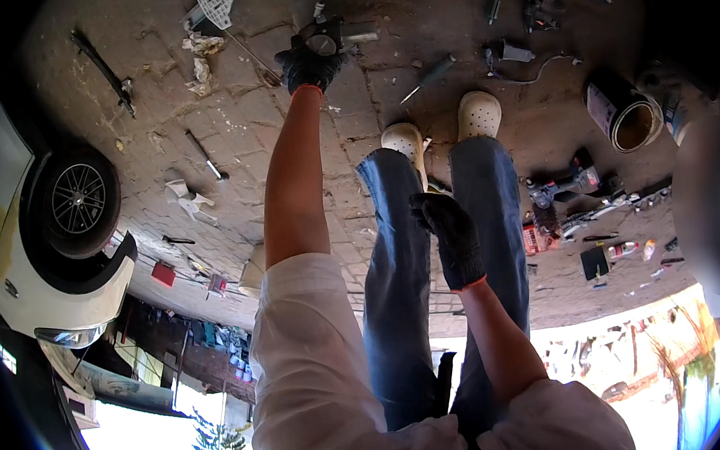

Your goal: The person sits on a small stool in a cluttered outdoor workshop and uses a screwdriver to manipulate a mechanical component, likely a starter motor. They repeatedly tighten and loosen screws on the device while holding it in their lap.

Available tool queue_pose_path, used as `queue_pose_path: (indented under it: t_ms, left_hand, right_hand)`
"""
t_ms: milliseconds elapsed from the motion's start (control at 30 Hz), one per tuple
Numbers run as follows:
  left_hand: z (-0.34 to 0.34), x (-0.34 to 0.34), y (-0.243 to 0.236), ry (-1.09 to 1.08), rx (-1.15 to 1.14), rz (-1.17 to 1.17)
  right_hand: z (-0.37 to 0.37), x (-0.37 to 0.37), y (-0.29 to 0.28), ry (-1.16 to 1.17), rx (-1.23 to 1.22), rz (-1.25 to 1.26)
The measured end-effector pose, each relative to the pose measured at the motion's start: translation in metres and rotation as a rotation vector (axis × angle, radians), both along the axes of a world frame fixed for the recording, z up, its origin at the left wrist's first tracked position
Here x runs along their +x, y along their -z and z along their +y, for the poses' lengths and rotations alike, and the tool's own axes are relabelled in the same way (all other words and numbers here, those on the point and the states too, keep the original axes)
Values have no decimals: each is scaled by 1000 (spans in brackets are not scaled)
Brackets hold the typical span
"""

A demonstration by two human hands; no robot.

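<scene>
My left hand (311,65), in a black glove with an orange cuff, reaches far out over the paved ground. Its fingers are closed on a dark part with a round pale face (323,45). Beside that part lies a short silver cylinder (359,34); whether they join is unclear. My right hand (451,236), gloved the same way, is near my knees, its fingers bent inward. What they hold, if anything, is hidden. Past its fingertips a small yellow-green thing (439,187) shows between my legs. A screwdriver (431,77) lies on the ground beyond my shoes.
At left stands a pale car with its wheel (79,200). On the right are an open can (629,117), a cordless power tool (566,182) and scattered hand tools. A white perforated piece (215,3) and crumpled scraps (201,55) lie near my left hand.
</scene>
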State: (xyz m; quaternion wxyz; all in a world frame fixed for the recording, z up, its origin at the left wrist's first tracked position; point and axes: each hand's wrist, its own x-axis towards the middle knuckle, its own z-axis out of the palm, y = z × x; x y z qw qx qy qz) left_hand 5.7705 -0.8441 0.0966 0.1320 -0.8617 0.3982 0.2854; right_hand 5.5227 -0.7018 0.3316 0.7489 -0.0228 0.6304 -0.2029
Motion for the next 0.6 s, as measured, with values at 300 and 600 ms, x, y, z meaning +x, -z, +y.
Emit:
queue_pose_path:
  t_ms: [300,600]
  left_hand:
    - [-20,-20,-206,425,164,346]
    - [-20,-54,-324,315,121,490]
  right_hand:
    - [76,-74,-44,211,-151,78]
    - [212,-205,-131,279,22,607]
